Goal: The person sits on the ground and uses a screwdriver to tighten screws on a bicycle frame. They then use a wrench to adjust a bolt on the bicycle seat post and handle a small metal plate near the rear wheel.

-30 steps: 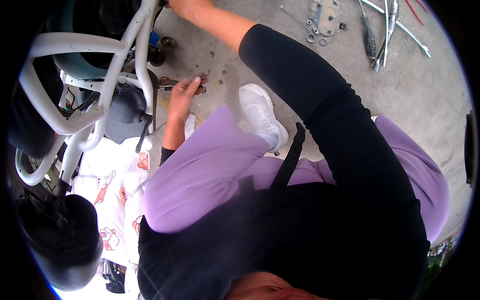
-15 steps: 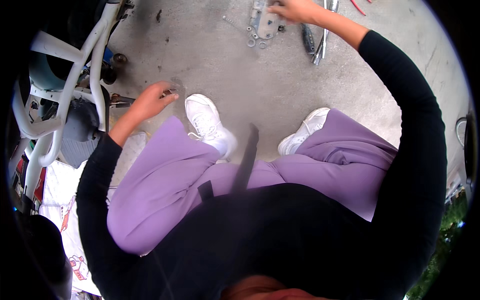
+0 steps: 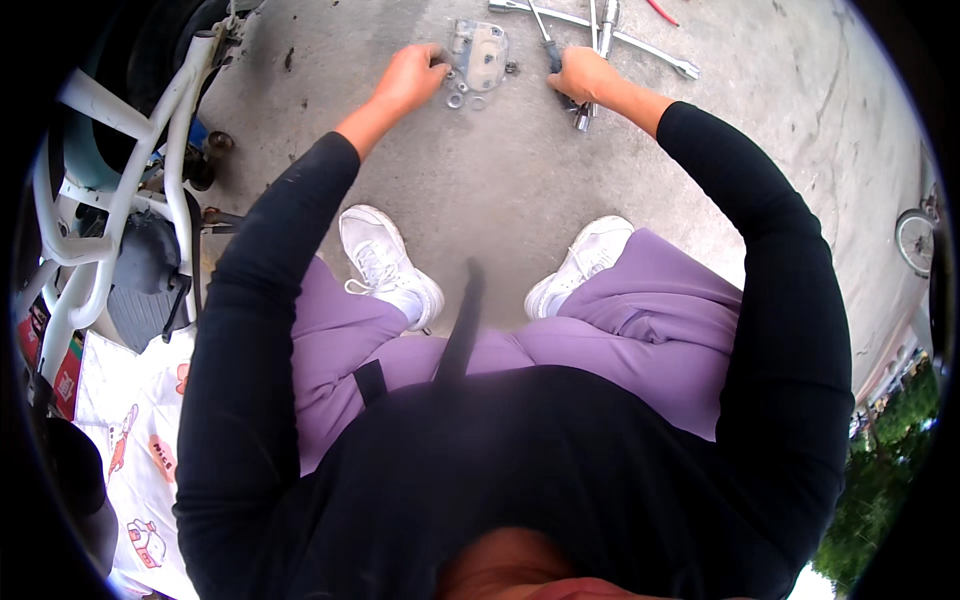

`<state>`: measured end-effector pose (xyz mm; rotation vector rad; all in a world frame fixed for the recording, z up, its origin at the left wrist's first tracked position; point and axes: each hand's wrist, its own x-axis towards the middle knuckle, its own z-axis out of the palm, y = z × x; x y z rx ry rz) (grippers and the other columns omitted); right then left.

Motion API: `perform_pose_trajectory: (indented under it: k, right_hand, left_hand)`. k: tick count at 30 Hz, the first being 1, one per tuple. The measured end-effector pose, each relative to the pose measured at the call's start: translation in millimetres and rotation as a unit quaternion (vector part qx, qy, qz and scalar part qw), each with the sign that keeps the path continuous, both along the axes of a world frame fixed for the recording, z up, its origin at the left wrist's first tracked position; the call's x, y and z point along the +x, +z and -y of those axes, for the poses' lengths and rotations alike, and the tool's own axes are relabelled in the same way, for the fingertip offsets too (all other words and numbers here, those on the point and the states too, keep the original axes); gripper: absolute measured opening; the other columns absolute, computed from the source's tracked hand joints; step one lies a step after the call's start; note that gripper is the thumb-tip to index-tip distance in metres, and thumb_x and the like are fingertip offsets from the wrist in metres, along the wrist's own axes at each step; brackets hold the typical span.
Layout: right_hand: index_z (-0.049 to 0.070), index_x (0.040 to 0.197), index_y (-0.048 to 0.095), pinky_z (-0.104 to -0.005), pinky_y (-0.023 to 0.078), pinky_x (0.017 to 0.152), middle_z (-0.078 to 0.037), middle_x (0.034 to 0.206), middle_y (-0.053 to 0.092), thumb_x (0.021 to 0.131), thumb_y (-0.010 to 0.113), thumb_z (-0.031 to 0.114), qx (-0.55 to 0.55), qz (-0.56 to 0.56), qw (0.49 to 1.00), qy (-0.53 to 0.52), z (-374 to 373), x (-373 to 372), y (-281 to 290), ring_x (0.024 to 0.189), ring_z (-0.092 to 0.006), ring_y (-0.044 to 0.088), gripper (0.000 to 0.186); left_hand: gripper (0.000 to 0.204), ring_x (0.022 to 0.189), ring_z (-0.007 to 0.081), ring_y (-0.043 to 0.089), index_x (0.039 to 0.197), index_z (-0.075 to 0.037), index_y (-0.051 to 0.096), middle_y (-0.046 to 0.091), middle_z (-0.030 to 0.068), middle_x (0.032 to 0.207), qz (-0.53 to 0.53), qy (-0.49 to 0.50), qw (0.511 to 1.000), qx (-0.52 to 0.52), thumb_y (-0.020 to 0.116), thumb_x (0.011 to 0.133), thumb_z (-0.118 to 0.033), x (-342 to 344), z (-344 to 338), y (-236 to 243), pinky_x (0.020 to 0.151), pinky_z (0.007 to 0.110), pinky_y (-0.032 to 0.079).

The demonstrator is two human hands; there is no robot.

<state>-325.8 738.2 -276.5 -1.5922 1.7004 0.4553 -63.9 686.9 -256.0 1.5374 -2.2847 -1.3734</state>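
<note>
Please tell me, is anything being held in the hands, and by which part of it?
The right hand seems to hold the screwdriver by its handle. The left hand is beside the metal plate; whether it holds anything cannot be told.

Dull metal plate [image 3: 487, 60] — glossy metal bar [image 3: 650, 50], rough concrete floor [image 3: 490, 180]
</note>
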Motion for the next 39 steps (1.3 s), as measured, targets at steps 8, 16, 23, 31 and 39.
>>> perform_pose_trajectory:
  k: [8, 16, 23, 31, 39]
  right_hand:
    - [-0.003, 0.080, 0.062, -0.0332, 0.044, 0.052, -0.008, 0.062, 0.056, 0.078, 0.064, 0.041, 0.061, 0.206, 0.954, -0.210, -9.2, -27.6, 39.6, 0.053, -0.0193, 0.053, 0.044]
    - [0.000, 0.083, 0.055, -0.0288, 0.043, 0.048, -0.006, 0.067, 0.055, 0.082, 0.058, 0.038, -0.012, 0.305, 0.934, -0.187, -14.7, -18.4, 64.9, 0.056, -0.0129, 0.054, 0.038]
    - [0.001, 0.099, 0.050, -0.0312, 0.048, 0.059, -0.012, 0.071, 0.055, 0.088, 0.050, 0.032, 0.056, 0.414, 0.894, -0.162, -7.7, 66.2, 97.2, 0.063, -0.0167, 0.059, 0.033]
    - [0.002, 0.113, 0.050, -0.0411, 0.046, 0.073, -0.021, 0.088, 0.061, 0.086, 0.055, 0.025, -0.133, 0.449, 0.875, -0.126, -14.3, 146.2, 60.3, 0.082, -0.0354, 0.060, 0.035]
    - [0.002, 0.113, 0.051, -0.0407, 0.046, 0.071, -0.019, 0.086, 0.062, 0.086, 0.056, 0.022, -0.223, 0.436, 0.868, -0.083, -6.2, 151.1, 53.7, 0.080, -0.0345, 0.060, 0.034]
  left_hand:
    - [0.022, 0.090, 0.0350, 0.056, 0.102, -0.006, 0.060, 0.055, 0.0133, 0.099, 0.022, -0.103, 0.978, -0.178, 0.056, 0.080, -0.006, -51.6, -20.0, -30.6, 0.076, 0.041, 0.047]
    - [0.024, 0.081, 0.0275, 0.060, 0.107, -0.004, 0.059, 0.062, 0.0142, 0.089, -0.042, -0.010, 0.993, -0.106, 0.058, 0.085, -0.012, -41.7, -7.7, -10.3, 0.070, 0.038, 0.048]
    - [0.018, 0.083, 0.0200, 0.063, 0.095, 0.001, 0.057, 0.063, 0.0126, 0.089, -0.446, 0.520, 0.664, 0.298, 0.064, 0.085, -0.013, 72.8, 33.4, -14.3, 0.072, 0.029, 0.054]
    - [0.016, 0.110, 0.0301, 0.057, 0.099, 0.000, 0.055, 0.062, 0.0183, 0.110, -0.523, 0.577, 0.552, 0.299, 0.054, 0.091, -0.013, 124.9, 43.5, 29.1, 0.092, 0.044, 0.048]
    - [0.017, 0.113, 0.0351, 0.053, 0.099, 0.001, 0.052, 0.058, 0.0195, 0.116, -0.511, 0.536, 0.609, 0.285, 0.055, 0.090, -0.013, 140.3, 46.2, 31.3, 0.097, 0.047, 0.043]
